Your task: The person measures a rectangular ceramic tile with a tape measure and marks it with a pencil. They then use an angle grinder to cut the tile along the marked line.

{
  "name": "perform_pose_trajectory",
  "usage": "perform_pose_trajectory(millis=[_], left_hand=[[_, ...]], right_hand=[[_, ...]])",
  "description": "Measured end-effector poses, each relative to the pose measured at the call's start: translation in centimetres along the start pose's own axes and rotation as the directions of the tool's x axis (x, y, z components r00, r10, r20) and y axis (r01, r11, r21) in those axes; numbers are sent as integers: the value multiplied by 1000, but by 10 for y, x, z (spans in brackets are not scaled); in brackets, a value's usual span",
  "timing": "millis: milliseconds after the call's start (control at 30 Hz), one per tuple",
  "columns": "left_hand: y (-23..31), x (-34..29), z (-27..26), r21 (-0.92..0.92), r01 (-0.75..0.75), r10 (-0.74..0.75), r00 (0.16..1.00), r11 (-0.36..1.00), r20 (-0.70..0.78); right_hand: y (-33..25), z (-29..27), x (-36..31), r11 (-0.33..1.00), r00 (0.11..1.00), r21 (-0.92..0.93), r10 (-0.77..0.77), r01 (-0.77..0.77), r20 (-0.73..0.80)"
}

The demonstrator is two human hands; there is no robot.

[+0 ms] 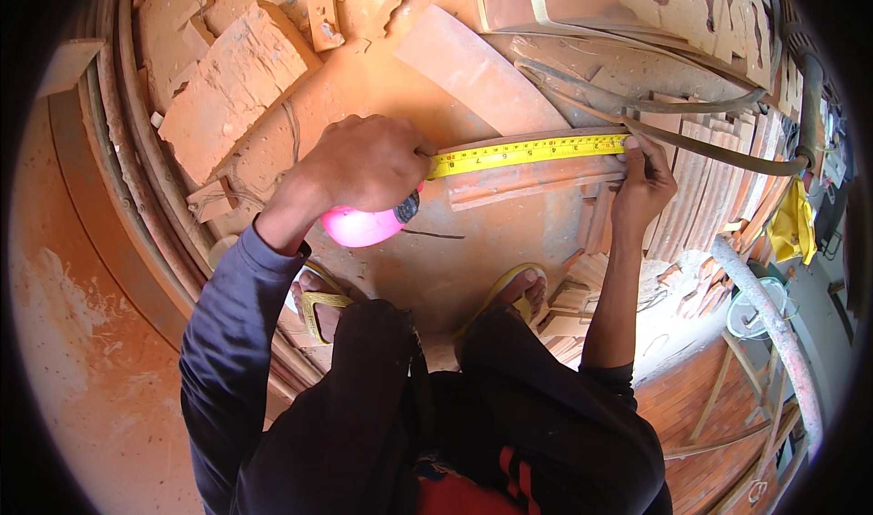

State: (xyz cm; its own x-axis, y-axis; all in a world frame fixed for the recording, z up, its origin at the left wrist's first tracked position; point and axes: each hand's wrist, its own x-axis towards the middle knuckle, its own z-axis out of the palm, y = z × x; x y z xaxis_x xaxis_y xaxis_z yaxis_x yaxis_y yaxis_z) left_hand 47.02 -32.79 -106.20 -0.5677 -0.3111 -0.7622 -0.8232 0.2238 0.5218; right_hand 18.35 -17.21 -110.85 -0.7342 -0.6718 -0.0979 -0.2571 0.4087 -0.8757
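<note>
1. Head view: the tape measure [362, 227] is pink-cased, its yellow blade [527, 155] stretched along a ridged clay piece [518, 189]. Left hand [368, 165] is curled closed around it by the case; right hand [646, 183] has a near-closed pinch on the blade's end.
2. Probably light; blade's likely springy, so I'd grab case and tip. Clay looks stiff, maybe brittle.
3. Blade has printed scale marks; can't make out any brand, tbh.
</note>
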Motion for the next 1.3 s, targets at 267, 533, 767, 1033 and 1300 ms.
perform_pose_trajectory(millis=[267, 533, 767, 1033, 1300], left_hand=[[-2, 0, 2, 68, -34, 38, 998, 997, -46], [0, 0, 0, 54, -44, 45, 999, 998, -16], [4, 3, -2, 115, 8, -3, 999, 993, -38], [4, 0, 4, 106, -37, 46, 996, 994, -83], [2, -7, 6, 165, -76, 84, 996, 983, -43]], right_hand=[[3, -5, -3, 996, 999, 85, 2, -6, 52], [-4, 6, -2, 997, 997, 7, -83, 83, -3], [9, -7, -7, 996, 998, 57, -64, 63, 7], [7, -8, -13, 985, 989, 86, -149, 148, 3], [5, -7, -18, 953, 968, 169, -248, 249, -31]])
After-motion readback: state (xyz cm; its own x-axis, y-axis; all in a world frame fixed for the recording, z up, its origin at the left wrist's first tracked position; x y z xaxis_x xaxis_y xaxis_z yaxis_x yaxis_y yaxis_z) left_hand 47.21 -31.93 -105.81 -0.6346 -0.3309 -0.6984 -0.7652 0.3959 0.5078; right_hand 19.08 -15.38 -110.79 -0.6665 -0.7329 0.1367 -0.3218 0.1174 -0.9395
